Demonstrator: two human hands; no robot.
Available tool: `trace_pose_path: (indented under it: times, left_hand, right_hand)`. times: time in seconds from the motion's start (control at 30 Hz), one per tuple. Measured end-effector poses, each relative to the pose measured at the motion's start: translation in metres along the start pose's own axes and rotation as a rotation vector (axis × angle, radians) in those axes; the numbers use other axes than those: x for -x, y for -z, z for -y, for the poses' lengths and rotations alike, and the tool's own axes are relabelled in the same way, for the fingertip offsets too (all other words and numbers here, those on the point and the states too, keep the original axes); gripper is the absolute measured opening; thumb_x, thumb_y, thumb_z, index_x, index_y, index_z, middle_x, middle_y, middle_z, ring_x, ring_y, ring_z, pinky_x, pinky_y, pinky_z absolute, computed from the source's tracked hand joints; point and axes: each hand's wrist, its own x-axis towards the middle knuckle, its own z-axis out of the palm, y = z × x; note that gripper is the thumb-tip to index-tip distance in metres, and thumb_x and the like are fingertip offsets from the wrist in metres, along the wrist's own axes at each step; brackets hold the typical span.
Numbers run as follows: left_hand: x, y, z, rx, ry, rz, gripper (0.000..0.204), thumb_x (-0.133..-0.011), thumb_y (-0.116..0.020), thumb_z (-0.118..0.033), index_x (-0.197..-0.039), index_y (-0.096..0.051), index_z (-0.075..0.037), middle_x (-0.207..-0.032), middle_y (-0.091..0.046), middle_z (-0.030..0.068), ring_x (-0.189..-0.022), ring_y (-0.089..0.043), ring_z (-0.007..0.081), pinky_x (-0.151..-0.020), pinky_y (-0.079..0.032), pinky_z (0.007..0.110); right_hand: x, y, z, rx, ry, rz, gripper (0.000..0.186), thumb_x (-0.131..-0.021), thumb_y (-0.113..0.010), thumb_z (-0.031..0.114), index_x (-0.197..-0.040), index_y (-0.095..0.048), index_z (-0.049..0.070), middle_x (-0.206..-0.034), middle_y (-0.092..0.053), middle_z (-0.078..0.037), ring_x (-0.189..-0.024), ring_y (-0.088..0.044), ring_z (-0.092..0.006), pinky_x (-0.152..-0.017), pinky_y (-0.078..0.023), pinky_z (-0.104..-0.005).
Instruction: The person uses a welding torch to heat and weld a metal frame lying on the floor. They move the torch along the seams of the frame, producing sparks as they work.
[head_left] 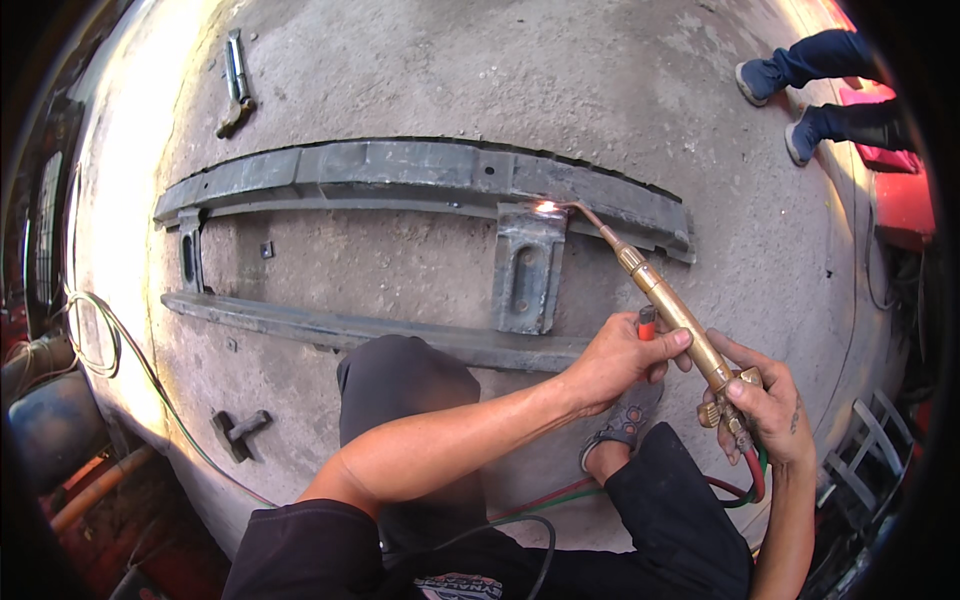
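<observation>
A brass gas torch slants up and to the left, held at its valve end by my right hand. My left hand is closed round a small orange-red lighter, its thumb tip close to the torch's barrel. The torch's thin bent tip ends at a bright glowing spot. That glow lies where a grey upright bracket meets the long curved metal beam. Red and green hoses run from the torch's rear.
A lower metal bar lies near my knee, joined by a small left bracket. A hammer rests at lower left, a locking-plier-like tool at upper left. Another person's shoes stand upper right. A cable crosses the left floor.
</observation>
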Motion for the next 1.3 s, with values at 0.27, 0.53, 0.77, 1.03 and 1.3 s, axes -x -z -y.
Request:
trace_pose_path:
  times: [0.27,0.53,0.77,1.03,1.3]
  left_hand:
    - [-0.004,-0.001,0.002,0.007,0.011,-0.008,0.034,-0.100,-0.075,-0.034,-0.110,-0.070,-0.003,-0.090,-0.071,0.0051,-0.071,-0.057,0.0079,-0.062,-0.046,0.023]
    - [-0.006,-0.001,0.000,-0.002,0.009,-0.010,0.032,-0.101,-0.075,-0.033,-0.110,-0.070,-0.003,-0.090,-0.071,0.0054,-0.070,-0.056,0.0080,-0.063,-0.046,0.024]
    - [-0.006,-0.001,0.001,0.005,0.018,-0.011,0.032,-0.101,-0.074,-0.032,-0.111,-0.070,-0.003,-0.091,-0.071,0.0054,-0.070,-0.056,0.0080,-0.062,-0.045,0.024]
    - [-0.004,0.000,0.001,0.028,0.006,-0.010,0.031,-0.101,-0.075,-0.031,-0.111,-0.070,-0.003,-0.091,-0.071,0.0057,-0.069,-0.055,0.0082,-0.062,-0.044,0.025]
    - [-0.002,-0.003,-0.004,0.009,0.000,-0.009,0.029,-0.102,-0.074,-0.031,-0.109,-0.071,-0.003,-0.089,-0.071,0.0052,-0.069,-0.055,0.0078,-0.062,-0.045,0.025]
  right_hand:
    - [-0.001,0.001,0.014,0.036,-0.072,0.011,0.082,-0.085,-0.073,0.033,-0.148,-0.050,-0.014,-0.078,-0.066,-0.011,-0.051,-0.064,-0.0171,-0.041,-0.049,-0.0294]
    - [-0.004,0.002,0.014,-0.008,-0.071,0.025,0.079,-0.085,-0.072,0.026,-0.149,-0.048,-0.014,-0.076,-0.068,-0.013,-0.048,-0.064,-0.0172,-0.039,-0.048,-0.0291]
    - [-0.004,0.003,0.015,-0.016,-0.076,0.041,0.079,-0.081,-0.070,0.021,-0.150,-0.049,-0.013,-0.077,-0.067,-0.012,-0.048,-0.063,-0.0171,-0.039,-0.048,-0.0290]
    - [-0.005,0.002,0.015,-0.025,-0.072,0.058,0.083,-0.078,-0.071,0.023,-0.149,-0.049,-0.013,-0.078,-0.066,-0.012,-0.048,-0.063,-0.0173,-0.040,-0.049,-0.0292]
    - [-0.002,0.000,0.014,0.028,-0.039,0.003,0.082,-0.084,-0.075,0.033,-0.148,-0.052,-0.012,-0.080,-0.067,-0.012,-0.057,-0.066,-0.0171,-0.042,-0.050,-0.0294]
